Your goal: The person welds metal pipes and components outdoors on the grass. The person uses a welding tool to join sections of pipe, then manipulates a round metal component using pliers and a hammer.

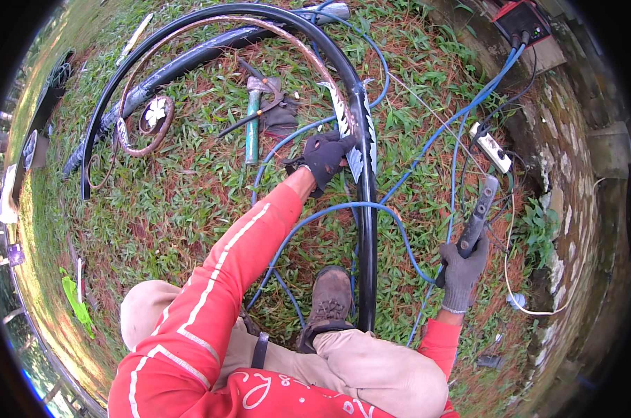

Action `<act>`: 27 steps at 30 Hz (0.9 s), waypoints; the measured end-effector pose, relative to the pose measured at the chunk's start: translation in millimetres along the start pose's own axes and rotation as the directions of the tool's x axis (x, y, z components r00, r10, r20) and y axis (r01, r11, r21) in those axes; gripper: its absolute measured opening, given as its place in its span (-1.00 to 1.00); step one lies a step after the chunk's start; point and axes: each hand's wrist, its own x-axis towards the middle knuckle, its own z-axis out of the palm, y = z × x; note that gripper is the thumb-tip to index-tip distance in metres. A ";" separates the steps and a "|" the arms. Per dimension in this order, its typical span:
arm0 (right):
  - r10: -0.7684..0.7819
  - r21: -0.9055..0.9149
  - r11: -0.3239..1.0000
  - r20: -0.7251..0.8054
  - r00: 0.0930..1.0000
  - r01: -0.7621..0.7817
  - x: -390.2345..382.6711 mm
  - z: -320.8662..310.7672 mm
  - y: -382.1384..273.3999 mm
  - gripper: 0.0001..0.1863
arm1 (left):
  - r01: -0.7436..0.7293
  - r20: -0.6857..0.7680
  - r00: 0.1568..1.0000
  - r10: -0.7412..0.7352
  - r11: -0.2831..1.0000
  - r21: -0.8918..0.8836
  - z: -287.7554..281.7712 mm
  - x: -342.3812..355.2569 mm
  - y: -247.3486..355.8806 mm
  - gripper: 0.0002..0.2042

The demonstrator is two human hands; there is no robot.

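Observation:
My left hand point(324, 159), in a dark glove, grips a metal leaf ornament point(343, 115) against the curved black steel bar point(365, 230) lying on the grass. My right hand point(462, 272), in a grey glove, holds a welding electrode holder point(480, 216) upright to the right of the bar, apart from it. A blue cable point(343, 207) runs from the holder across the bar. My brown boot point(331, 296) rests beside the bar's near end.
A hammer with a green handle point(252, 122) and a dark tool lie on the grass behind my left hand. Scroll ironwork point(148, 118) sits at left. A white power strip point(492, 146), a red welding machine point(521, 19) and a stone wall point(573, 174) stand at right.

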 end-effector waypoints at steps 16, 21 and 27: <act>-0.244 0.021 0.970 0.037 0.969 0.243 -15.2 9.4 -24.6 -0.05 | -0.017 -0.022 1.000 0.018 0.999 0.047 -1.8 1.0 0.0 -0.89; -0.297 -0.067 0.950 0.104 0.949 0.305 -28.0 12.0 -45.2 -0.03 | -0.016 -0.002 1.000 0.016 0.999 -0.028 -14.0 15.7 -11.9 -0.88; -0.591 -0.182 0.774 0.137 0.795 0.607 -29.8 9.1 -47.8 -0.12 | -0.008 0.011 1.000 0.008 1.000 -0.019 -10.3 12.1 -13.6 -0.76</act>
